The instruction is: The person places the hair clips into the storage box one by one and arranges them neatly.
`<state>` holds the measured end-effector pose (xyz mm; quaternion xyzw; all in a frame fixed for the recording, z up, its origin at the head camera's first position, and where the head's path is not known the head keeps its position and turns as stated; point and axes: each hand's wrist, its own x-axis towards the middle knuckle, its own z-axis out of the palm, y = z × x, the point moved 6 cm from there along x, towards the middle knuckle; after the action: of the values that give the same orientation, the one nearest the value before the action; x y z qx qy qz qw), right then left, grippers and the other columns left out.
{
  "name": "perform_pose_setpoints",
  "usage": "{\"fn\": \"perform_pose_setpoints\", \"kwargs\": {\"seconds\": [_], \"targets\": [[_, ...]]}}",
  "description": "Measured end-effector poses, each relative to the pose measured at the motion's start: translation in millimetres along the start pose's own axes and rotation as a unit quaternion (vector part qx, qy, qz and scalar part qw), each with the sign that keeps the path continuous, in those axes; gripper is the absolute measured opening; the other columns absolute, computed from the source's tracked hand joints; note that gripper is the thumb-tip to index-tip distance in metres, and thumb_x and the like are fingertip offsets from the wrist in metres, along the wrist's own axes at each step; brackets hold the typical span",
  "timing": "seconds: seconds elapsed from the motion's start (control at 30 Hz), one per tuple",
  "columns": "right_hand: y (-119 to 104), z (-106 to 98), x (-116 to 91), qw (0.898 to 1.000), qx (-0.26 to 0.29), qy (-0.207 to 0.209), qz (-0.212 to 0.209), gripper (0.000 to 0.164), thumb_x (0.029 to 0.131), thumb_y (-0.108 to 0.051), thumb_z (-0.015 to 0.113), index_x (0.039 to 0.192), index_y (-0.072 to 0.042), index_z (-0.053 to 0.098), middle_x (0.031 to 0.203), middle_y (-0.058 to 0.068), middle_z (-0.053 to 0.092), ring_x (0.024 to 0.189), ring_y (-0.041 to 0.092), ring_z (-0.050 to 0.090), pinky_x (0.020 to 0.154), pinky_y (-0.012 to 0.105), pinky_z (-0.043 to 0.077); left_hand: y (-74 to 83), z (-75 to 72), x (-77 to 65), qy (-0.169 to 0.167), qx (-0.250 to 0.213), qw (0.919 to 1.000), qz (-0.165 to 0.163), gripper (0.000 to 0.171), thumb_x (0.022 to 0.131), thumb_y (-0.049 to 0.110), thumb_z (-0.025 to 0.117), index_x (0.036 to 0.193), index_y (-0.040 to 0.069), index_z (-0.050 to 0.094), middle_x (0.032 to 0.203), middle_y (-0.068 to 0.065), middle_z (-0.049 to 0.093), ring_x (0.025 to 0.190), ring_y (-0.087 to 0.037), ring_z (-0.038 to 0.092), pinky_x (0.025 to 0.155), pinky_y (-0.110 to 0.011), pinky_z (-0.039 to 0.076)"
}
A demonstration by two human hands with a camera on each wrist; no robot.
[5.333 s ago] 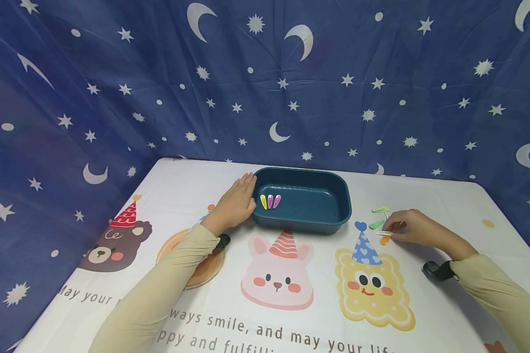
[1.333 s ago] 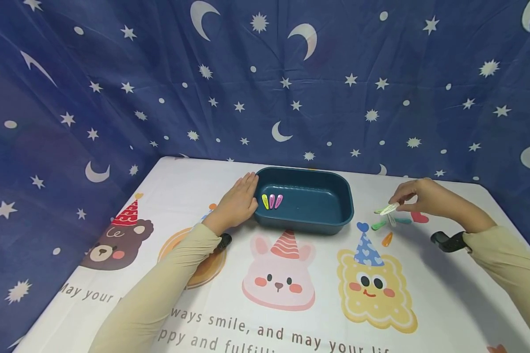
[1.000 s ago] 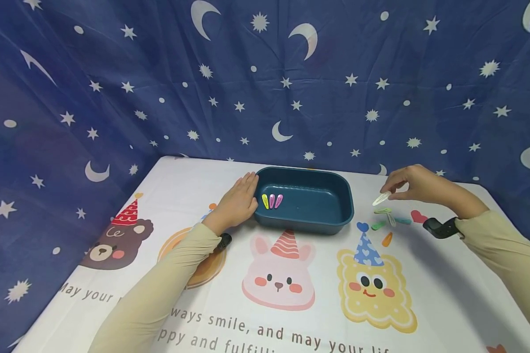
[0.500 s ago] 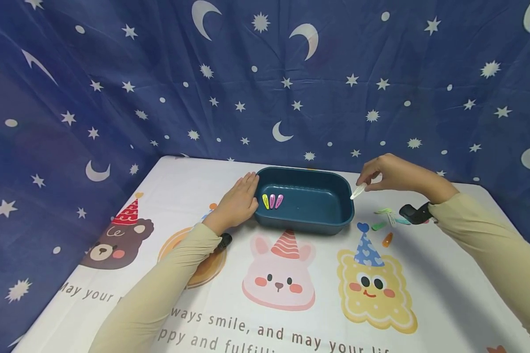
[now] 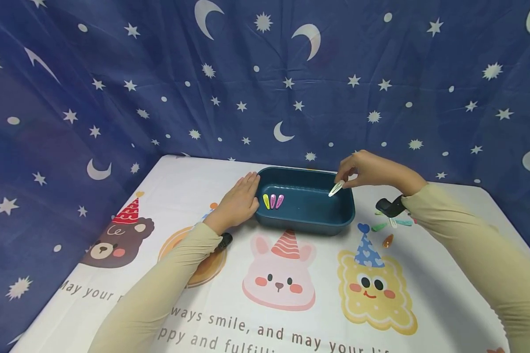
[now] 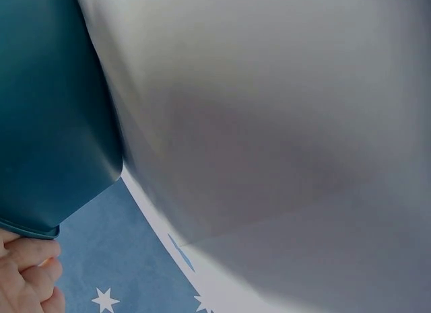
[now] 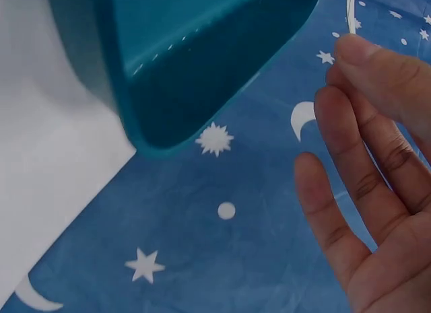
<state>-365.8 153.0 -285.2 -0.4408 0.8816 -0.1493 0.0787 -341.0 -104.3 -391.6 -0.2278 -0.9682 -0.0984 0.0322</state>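
My right hand [image 5: 371, 169] pinches a white snap hair clip [image 5: 336, 188] between thumb and fingertips, over the right part of a dark teal plastic bin [image 5: 309, 226]. In the right wrist view, the clip [image 7: 351, 10] stands up from the thumb and index tips, while the other fingers [image 7: 377, 209] extend below. Straight fingers of my left hand [image 5: 235, 203] rest against the bin's left end; the left wrist view shows fingertips [image 6: 30, 259] at its rim. Inside the bin, a yellow clip [image 5: 266, 201] lies beside two pink clips [image 5: 280, 201] in a row.
Right of the bin lie a green clip [image 5: 379, 227], an orange clip [image 5: 387, 240], a teal clip [image 5: 404, 222] and a white clip [image 5: 392, 223]. A light green clip there is mostly hidden by the right wrist camera [image 5: 389, 207]. A starry blue curtain [image 5: 229, 73] stands behind the table.
My right hand has picked up the white hair clip from the loose group, raised it and carried it left over the bin. My left hand keeps its place; the three clips inside have not moved.
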Motion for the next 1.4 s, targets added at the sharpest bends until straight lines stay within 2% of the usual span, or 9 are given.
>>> {"fn": "perform_pose_setpoints", "kwargs": {"seconds": [0.27, 0.6, 0.87, 0.97, 1.2, 1.4], "targets": [[-3, 9, 20, 1.0, 0.013, -0.009, -0.009, 0.017, 0.074, 0.001, 0.074, 0.09, -0.004, 0.075, 0.084, 0.003, 0.07, 0.074, 0.013, 0.064, 0.074, 0.036, 0.058, -0.6, 0.2, 0.3, 0.001, 0.003, 1.0, 0.006, 0.061, 0.093, 0.019, 0.035, 0.147, -0.006, 0.021, 0.156, -0.02, 0.019, 0.147, -0.028, 0.014, 0.121, -0.039, 0.012], [-4, 20, 45, 0.998, 0.05, -0.023, -0.031, 0.016, 0.074, 0.001, 0.074, 0.09, -0.003, 0.075, 0.086, 0.008, 0.072, 0.078, 0.018, 0.068, 0.077, 0.038, 0.058, 0.2, -0.9, -0.7, 0.0, 0.003, 1.0, 0.007, 0.061, 0.094, 0.019, 0.035, 0.147, -0.007, 0.02, 0.155, -0.02, 0.019, 0.147, -0.029, 0.014, 0.121, -0.04, 0.013], [-2, 31, 61, 0.995, 0.081, -0.042, -0.036, 0.016, 0.075, 0.001, 0.074, 0.09, -0.004, 0.075, 0.086, 0.008, 0.072, 0.074, 0.015, 0.065, 0.075, 0.034, 0.058, 0.3, -1.7, 0.0, 0.014, 0.006, 0.9997, 0.017, 0.061, 0.092, 0.016, 0.037, 0.145, -0.009, 0.023, 0.154, -0.022, 0.022, 0.146, -0.031, 0.017, 0.12, -0.041, 0.015], [-1, 35, 67, 0.994, 0.088, -0.044, -0.041, 0.016, 0.075, 0.0, 0.074, 0.091, -0.004, 0.075, 0.086, 0.009, 0.072, 0.073, 0.015, 0.065, 0.075, 0.034, 0.058, -0.7, -1.1, 0.6, 0.012, 0.006, 0.9998, 0.017, 0.061, 0.091, 0.017, 0.036, 0.145, -0.008, 0.023, 0.154, -0.022, 0.022, 0.146, -0.031, 0.017, 0.12, -0.04, 0.014], [-1, 46, 82, 0.993, 0.097, -0.051, -0.045, 0.015, 0.075, 0.0, 0.074, 0.09, -0.004, 0.075, 0.083, 0.008, 0.073, 0.07, 0.013, 0.063, 0.069, 0.027, 0.057, -2.0, 0.5, 1.3, 0.006, 0.009, 0.9998, 0.014, 0.061, 0.092, 0.018, 0.036, 0.146, -0.008, 0.022, 0.155, -0.021, 0.021, 0.146, -0.03, 0.016, 0.12, -0.041, 0.015], [0, 57, 94, 0.991, 0.104, -0.062, -0.049, 0.014, 0.075, 0.002, 0.073, 0.089, -0.002, 0.075, 0.083, 0.011, 0.072, 0.071, 0.014, 0.063, 0.071, 0.03, 0.058, -1.8, 0.3, 1.1, -0.002, 0.005, 0.9999, 0.01, 0.061, 0.093, 0.018, 0.037, 0.146, -0.007, 0.02, 0.155, -0.02, 0.019, 0.147, -0.029, 0.014, 0.121, -0.04, 0.012]]}}
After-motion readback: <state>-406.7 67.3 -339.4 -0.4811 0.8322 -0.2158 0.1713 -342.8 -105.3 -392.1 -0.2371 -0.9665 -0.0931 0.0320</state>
